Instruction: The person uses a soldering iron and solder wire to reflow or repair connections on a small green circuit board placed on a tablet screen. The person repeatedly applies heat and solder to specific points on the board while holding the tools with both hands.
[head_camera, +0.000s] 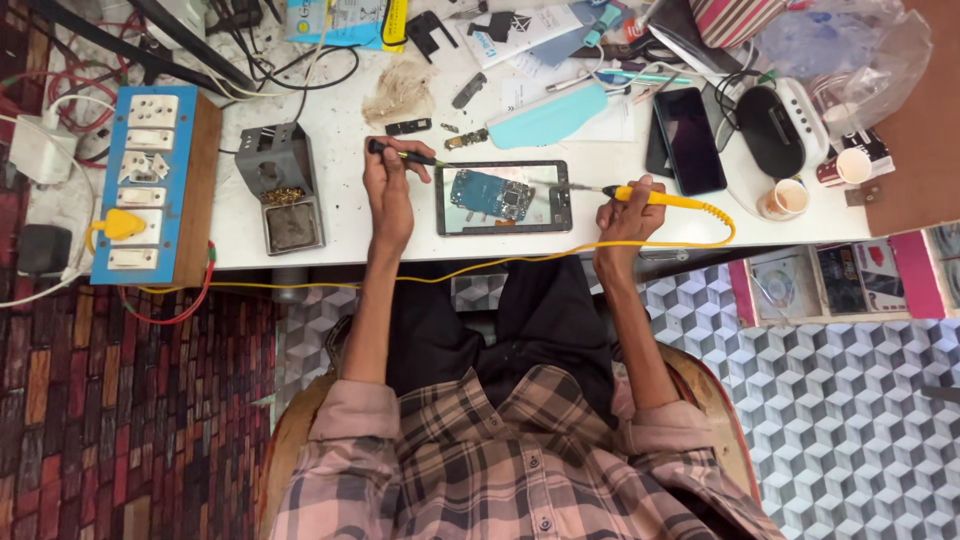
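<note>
While the left hand is gripping a dark probe, the right hand's fingers are clasping a yellow soldering iron beside the opened phone.

Single head view, looking straight down from above onto white workbench, own lap and patterned floor; moderately near.

Phone btwn hands, prob. on table.

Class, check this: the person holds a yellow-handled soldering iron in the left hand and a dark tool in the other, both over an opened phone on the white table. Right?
Not quite. The head view shows the yellow-handled soldering iron in the right hand; the left hand holds the dark tool. Both do work over the opened phone on the white table.
</note>
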